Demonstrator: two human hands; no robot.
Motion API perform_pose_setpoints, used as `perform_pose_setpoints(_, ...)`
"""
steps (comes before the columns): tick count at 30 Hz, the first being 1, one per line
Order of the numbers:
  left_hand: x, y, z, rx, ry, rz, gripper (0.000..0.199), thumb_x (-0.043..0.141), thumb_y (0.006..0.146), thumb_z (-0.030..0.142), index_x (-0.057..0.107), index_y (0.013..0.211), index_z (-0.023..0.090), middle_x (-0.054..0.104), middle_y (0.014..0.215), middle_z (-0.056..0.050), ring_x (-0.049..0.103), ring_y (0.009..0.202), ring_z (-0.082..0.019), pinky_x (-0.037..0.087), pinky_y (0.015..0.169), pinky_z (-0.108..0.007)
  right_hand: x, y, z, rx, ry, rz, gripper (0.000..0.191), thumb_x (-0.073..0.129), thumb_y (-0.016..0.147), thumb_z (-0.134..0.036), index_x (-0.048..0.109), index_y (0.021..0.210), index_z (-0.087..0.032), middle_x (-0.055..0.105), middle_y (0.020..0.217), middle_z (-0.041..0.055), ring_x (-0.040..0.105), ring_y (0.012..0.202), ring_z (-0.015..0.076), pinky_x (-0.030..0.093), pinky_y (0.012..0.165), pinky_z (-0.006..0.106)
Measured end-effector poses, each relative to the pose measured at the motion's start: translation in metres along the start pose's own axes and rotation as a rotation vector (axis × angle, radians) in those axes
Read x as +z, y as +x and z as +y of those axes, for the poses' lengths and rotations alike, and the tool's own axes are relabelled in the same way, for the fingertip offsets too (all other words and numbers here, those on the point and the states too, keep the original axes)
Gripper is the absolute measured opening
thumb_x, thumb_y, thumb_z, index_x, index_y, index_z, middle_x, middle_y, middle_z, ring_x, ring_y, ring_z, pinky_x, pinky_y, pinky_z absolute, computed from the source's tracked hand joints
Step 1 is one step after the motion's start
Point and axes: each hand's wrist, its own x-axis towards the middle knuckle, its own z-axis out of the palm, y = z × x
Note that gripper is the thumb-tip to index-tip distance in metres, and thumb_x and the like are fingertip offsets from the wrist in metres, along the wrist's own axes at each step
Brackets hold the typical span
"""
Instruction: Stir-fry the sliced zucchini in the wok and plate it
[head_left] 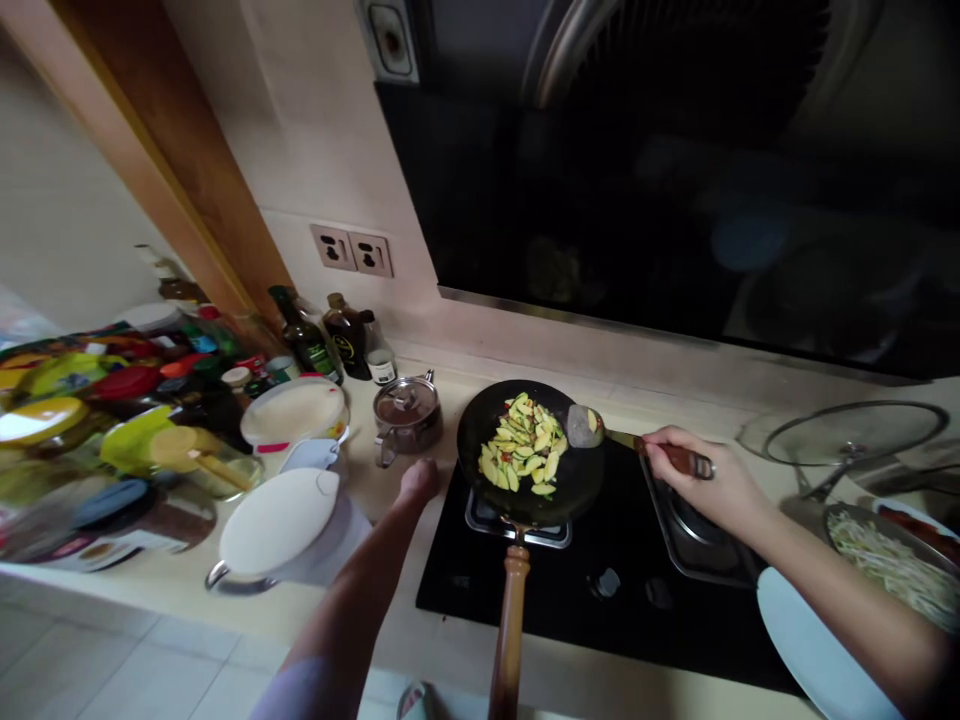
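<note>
My right hand [682, 462] is wrapped round the brown handle of a spatula [586, 427]. The spatula's wide metal blade rests at the right side of a black wok [585, 490], with a slice of food on it. Sliced green-edged squash [525, 450], looking like zucchini, lies in the wok with small red bits. The wok's wooden handle [512, 610] points toward me with no hand on it. My left hand [420, 482] is a closed fist at the counter, between the wok and a small lidded pot [407, 412]. Nothing shows in that fist, though its fingers are partly hidden.
Under the wok is a black gas stove [622, 550]. Bottles [345, 335], jars [199, 460] and a white-lidded container [281, 520] crowd the left. At right are a glass lid [851, 450], bean sprouts [892, 560] and a pale blue plate [810, 640]. A dark range hood [637, 200] overhangs the back.
</note>
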Motion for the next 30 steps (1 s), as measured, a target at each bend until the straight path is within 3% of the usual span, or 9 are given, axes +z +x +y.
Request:
perform_pose_setpoints(5, -0.03, -0.022, 0.024, 0.016, -0.024, 0.087, 0.018, 0.055, 0.086, 0.028, 0.062, 0.084, 0.012, 0.063, 0.075, -0.001, 0.06, 0.067, -0.012, 0.048, 0.063, -0.027, 0.018, 0.012, 0.005, -0.222, -0.028, -0.144, 0.021, 0.053, 0.086, -0.036, 0.065, 0.097, -0.023, 0.071, 0.093, 0.0029, 0.067, 0.077, 0.0166, 0.053, 0.074, 0.027)
perform_pose_setpoints(7, -0.042, -0.032, 0.05, 0.091, -0.05, 0.14, 0.016, 0.052, 0.085, 0.024, 0.063, 0.086, 0.012, 0.063, 0.075, -0.002, 0.06, 0.071, -0.014, 0.045, 0.066, -0.025, 0.018, 0.015, 0.001, -0.283, -0.021, -0.253, 0.023, 0.051, 0.088, -0.035, 0.064, 0.102, -0.023, 0.071, 0.096, 0.0032, 0.067, 0.077, 0.0158, 0.053, 0.073, 0.026)
perform_pose_setpoints(10, -0.053, -0.049, 0.096, 0.235, -0.084, 0.195, 0.022, 0.058, 0.08, 0.03, 0.062, 0.098, 0.017, 0.063, 0.094, -0.005, 0.06, 0.083, -0.017, 0.044, 0.073, -0.026, 0.022, 0.02, -0.012, -0.454, -0.145, -0.346, 0.024, 0.049, 0.089, -0.03, 0.063, 0.109, -0.023, 0.068, 0.099, 0.0054, 0.064, 0.077, 0.0155, 0.052, 0.071, 0.027)
perform_pose_setpoints(13, -0.045, -0.08, 0.122, 0.29, -0.095, 0.257, 0.027, 0.051, 0.084, 0.031, 0.057, 0.107, 0.02, 0.058, 0.107, -0.009, 0.058, 0.091, -0.021, 0.044, 0.076, -0.031, 0.045, 0.016, -0.027, -0.704, -0.368, -0.386, 0.023, 0.051, 0.085, -0.019, 0.064, 0.104, -0.019, 0.065, 0.086, 0.0076, 0.059, 0.073, 0.0178, 0.05, 0.068, 0.031)
perform_pose_setpoints(17, 0.0, -0.149, 0.099, 0.278, -0.254, 0.246, 0.02, 0.045, 0.086, 0.032, 0.054, 0.1, 0.019, 0.058, 0.095, -0.01, 0.058, 0.087, -0.022, 0.045, 0.077, -0.034, 0.067, -0.012, -0.035, -0.933, -0.508, -0.478, 0.015, 0.049, 0.084, -0.013, 0.065, 0.084, -0.015, 0.059, 0.074, 0.0065, 0.052, 0.067, 0.0182, 0.045, 0.066, 0.032)
perform_pose_setpoints(19, 0.028, -0.184, 0.079, 0.16, -0.524, 0.133, 0.027, 0.056, 0.08, 0.042, 0.054, 0.093, 0.019, 0.059, 0.09, -0.008, 0.059, 0.083, -0.023, 0.046, 0.077, -0.036, 0.06, -0.025, -0.035, -0.957, -0.481, -0.512, 0.016, 0.047, 0.086, -0.014, 0.063, 0.084, -0.016, 0.058, 0.073, 0.0055, 0.051, 0.066, 0.0171, 0.043, 0.063, 0.03)
perform_pose_setpoints(23, 0.062, -0.23, 0.063, -0.229, -1.196, -0.47, 0.045, 0.044, 0.082, 0.062, 0.05, 0.095, 0.02, 0.06, 0.073, -0.002, 0.061, 0.062, -0.018, 0.049, 0.06, -0.032, 0.038, -0.021, -0.03, -0.837, -0.401, -0.409, 0.02, 0.046, 0.087, -0.016, 0.064, 0.097, -0.018, 0.058, 0.077, 0.0053, 0.054, 0.068, 0.0163, 0.044, 0.064, 0.028)
perform_pose_setpoints(25, 0.066, -0.237, 0.066, -0.315, -1.369, -0.663, 0.048, 0.047, 0.08, 0.065, 0.047, 0.097, 0.02, 0.058, 0.064, 0.002, 0.055, 0.046, -0.014, 0.045, 0.045, -0.027, 0.04, -0.009, -0.023, -0.781, -0.408, -0.292, 0.022, 0.046, 0.087, -0.017, 0.065, 0.098, -0.017, 0.059, 0.078, 0.0069, 0.056, 0.07, 0.018, 0.046, 0.065, 0.03)
perform_pose_setpoints(30, 0.061, -0.236, 0.072, -0.272, -1.358, -0.663, 0.045, 0.065, 0.07, 0.059, 0.04, 0.079, 0.022, 0.051, 0.052, 0.008, 0.042, 0.031, -0.007, 0.034, 0.029, -0.019, 0.066, 0.011, -0.003, -0.543, -0.001, -0.079, 0.021, 0.048, 0.089, -0.023, 0.065, 0.102, -0.021, 0.068, 0.092, 0.0067, 0.065, 0.08, 0.017, 0.052, 0.074, 0.03)
